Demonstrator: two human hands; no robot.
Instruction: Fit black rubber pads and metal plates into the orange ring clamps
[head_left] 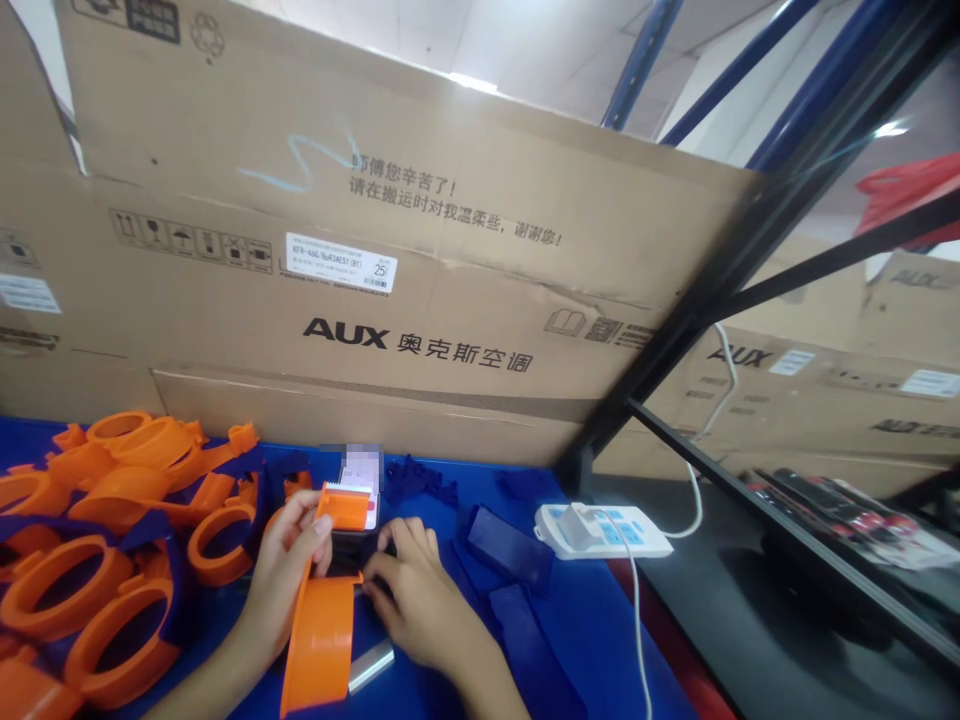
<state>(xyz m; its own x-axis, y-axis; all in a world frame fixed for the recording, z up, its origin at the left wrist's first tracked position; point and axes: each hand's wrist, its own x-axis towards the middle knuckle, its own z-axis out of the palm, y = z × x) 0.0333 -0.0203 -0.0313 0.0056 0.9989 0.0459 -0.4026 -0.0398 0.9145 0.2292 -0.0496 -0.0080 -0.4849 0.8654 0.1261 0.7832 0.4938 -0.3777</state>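
Note:
My left hand point(289, 550) is closed around an orange plastic tape dispenser point(321, 640), held upright with its pale toothed edge at the top. My right hand point(416, 590) is just right of it, fingers curled, with the fingertips at a small orange tab on the dispenser's side. What those fingers pinch, if anything, is hidden. Below the right hand lies a shiny silver bar point(371, 668). Behind the dispenser stands a phone point(361, 472) with a lit screen, partly covered.
Orange dispenser parts point(97, 590) are heaped at the left, with dark blue pieces among them. Dark blue plastic parts point(508, 548) lie at right on the blue table surface point(592, 640). A white power strip point(604, 530) with cables sits at its edge. Cardboard point(450, 270) walls the back.

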